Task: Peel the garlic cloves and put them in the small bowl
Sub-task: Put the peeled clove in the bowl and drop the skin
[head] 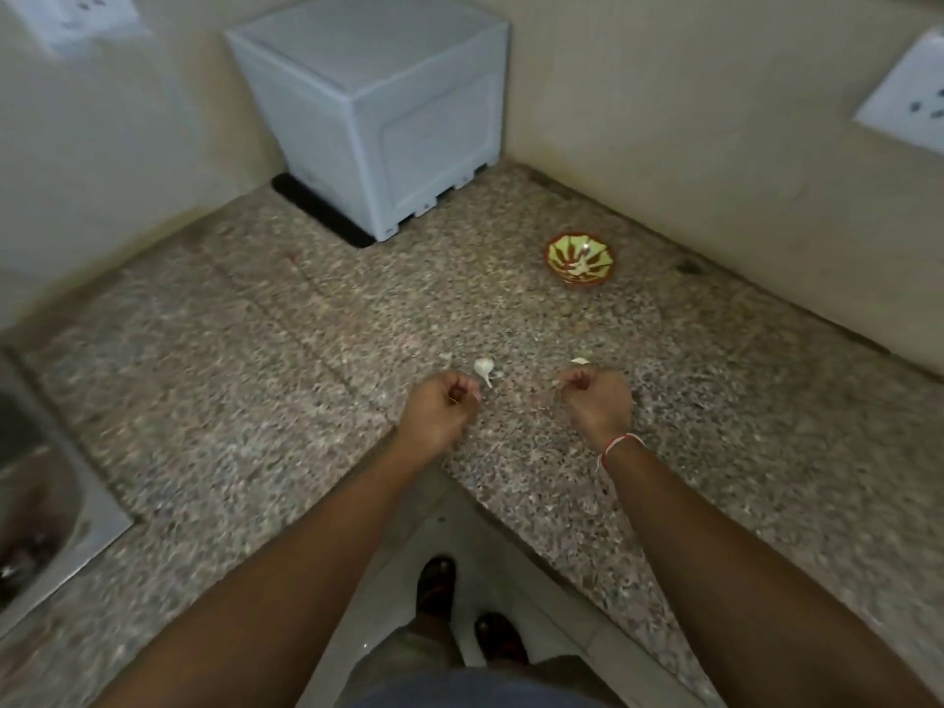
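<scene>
A small green and red bowl point(581, 260) stands far right on the counter near the wall, with a few pale garlic pieces inside. A white garlic piece with a stem point(482, 370) lies on the counter just beyond my left hand point(442, 408). That hand's fingers are curled, and a small yellowish bit, apparently a clove, shows between them. My right hand point(595, 398) is also curled, its fingertips pinching what looks like a pale scrap of skin. Another pale scrap point(580, 361) lies just past it. The hands are apart, and blur hides fine detail.
The speckled granite counter point(306, 350) runs into a wall corner. A white plastic box point(378, 109) stands at the back. A steel sink point(46, 503) lies at the left edge. The counter's front edge point(459, 477) cuts in below my hands, above my feet.
</scene>
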